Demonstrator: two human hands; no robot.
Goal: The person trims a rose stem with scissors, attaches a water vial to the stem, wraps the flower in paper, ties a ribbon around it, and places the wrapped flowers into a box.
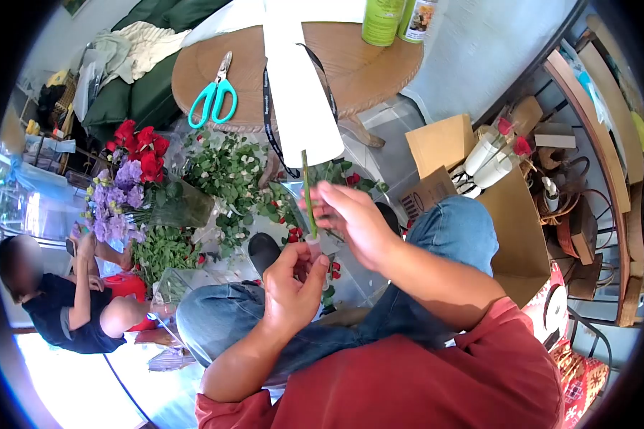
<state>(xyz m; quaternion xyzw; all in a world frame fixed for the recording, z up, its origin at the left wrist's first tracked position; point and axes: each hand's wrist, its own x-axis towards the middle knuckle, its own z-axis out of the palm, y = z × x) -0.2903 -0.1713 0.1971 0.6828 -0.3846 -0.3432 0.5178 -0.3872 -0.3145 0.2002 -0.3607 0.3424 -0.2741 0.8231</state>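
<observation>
Left hand (293, 282) pinching small pale translucent tube (315, 248) at near end of long thin green stem (307, 175), far end reaching smooth white paper wrap (300, 100); right hand (354, 218) has fingers part-curled at the stem, can't tell if gripping. Turquoise-handled metal scissors (217, 81) lie on brown oval wooden desk (365, 68) beyond, red roses (150, 164) and lilac ruffled flowers (111, 204) off left, open tan cardboard box (511, 243) on the right.
</observation>
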